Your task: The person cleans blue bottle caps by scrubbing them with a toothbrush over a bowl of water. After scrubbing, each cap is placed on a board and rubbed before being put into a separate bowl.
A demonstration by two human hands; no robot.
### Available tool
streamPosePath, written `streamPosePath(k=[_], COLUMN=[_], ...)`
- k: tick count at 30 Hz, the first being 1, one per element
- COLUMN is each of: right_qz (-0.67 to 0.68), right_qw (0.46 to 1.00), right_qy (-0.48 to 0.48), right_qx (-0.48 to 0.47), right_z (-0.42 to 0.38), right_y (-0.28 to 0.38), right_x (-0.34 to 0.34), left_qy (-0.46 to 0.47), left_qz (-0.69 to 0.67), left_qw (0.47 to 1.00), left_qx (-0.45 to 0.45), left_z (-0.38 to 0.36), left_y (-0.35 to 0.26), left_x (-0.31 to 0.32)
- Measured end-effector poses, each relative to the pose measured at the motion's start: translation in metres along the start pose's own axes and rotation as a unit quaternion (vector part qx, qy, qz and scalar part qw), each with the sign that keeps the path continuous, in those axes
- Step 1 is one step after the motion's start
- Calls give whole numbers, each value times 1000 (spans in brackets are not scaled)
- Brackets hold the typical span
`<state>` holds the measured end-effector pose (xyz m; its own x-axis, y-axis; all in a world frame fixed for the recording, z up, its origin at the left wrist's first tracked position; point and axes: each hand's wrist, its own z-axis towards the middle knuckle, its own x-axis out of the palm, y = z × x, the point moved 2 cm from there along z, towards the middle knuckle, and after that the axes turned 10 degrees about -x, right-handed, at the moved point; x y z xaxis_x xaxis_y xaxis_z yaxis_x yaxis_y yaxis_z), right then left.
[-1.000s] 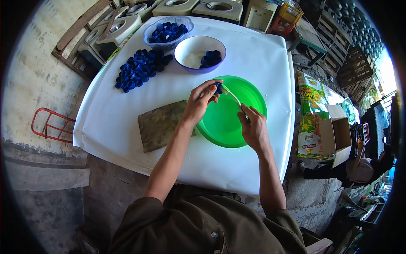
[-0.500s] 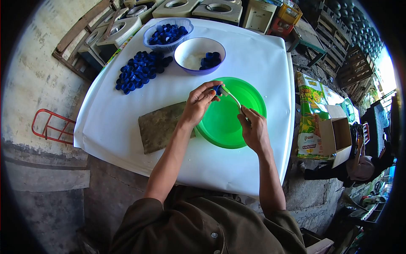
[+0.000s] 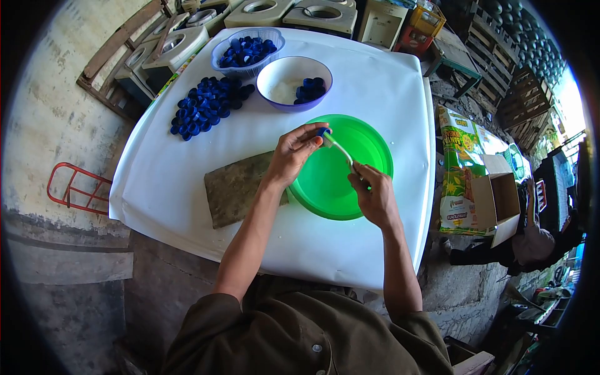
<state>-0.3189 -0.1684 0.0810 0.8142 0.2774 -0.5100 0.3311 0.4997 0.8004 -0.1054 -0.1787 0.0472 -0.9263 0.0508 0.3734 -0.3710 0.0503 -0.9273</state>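
Basin (image 3: pixel 337 187) green; caps (image 3: pixel 206 105) blue; tablecloth (image 3: pixel 387 94) white.

Basin (image 3: pixel 369 140) at table (image 3: pixel 387 87) centre; slab (image 3: pixel 234 187) to its left; two bowls (image 3: pixel 275 69) behind; loose caps (image 3: pixel 206 103) at far left

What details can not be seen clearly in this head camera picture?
- Cap: mostly hidden by the left hand; its inside does not show.
- Brush: head too small to tell bristles; handle end covered by the right hand.
- Green basin: whether it holds water cannot be told.
- White bowl: the pale contents are too small to identify.
- Printed bag: text too blurred to read.
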Motion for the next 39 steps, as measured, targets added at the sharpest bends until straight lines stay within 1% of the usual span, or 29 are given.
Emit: streamPosePath(k=[1,4,6,8,11,14,15,18,19,22,23,26,29,32,34,36,38,39], right_qz=[-35,-24,-18,-12,-55,-41,-7,-31,-47,27,50,42,45,81,168,279,411,426], right_qw=[999,998,999,1000,998,995,995,999,998,999,999,997,998,995,977,940,876,868], right_qy=[13,-27,-15,-2,-13,-38,-48,-4,7,-8,4,20,17,35,58,79,98,94], right_qx=[28,-53,-21,11,-1,-77,-84,21,28,-28,-6,68,31,43,117,182,235,239], right_z=[3,-2,-1,0,-1,-5,-5,0,2,-6,-6,-1,-7,-6,-4,-4,-7,-8], right_y=[4,-3,-2,2,-3,-2,-2,4,4,-5,-8,0,-9,-8,2,2,-3,-5], right_x=[-4,3,-1,-4,0,6,6,-5,-6,3,3,-5,5,3,-4,-7,-11,-14], left_qy=[-3,-6,-2,5,3,-1,-3,-1,1,12,19,30,11,-8,-12,-13,-14,-15], left_qz=[3,17,28,12,15,17,16,10,22,55,63,62,62,64,80,112,98,90], left_qw=[1000,1000,999,1000,1000,1000,1000,1000,999,998,997,997,997,997,995,992,992,993], left_qx=[3,13,17,10,10,19,23,26,26,38,45,44,42,43,51,65,74,79], left_z=[0,1,0,0,2,5,4,-1,-2,1,0,-1,-1,-2,-3,-6,-7,-7], left_y=[-1,-6,-7,-2,0,4,2,-6,-5,-3,-2,-1,-1,1,-1,-6,-7,-8], left_x=[1,5,6,4,1,-2,-1,4,4,3,1,2,2,2,4,8,10,11])
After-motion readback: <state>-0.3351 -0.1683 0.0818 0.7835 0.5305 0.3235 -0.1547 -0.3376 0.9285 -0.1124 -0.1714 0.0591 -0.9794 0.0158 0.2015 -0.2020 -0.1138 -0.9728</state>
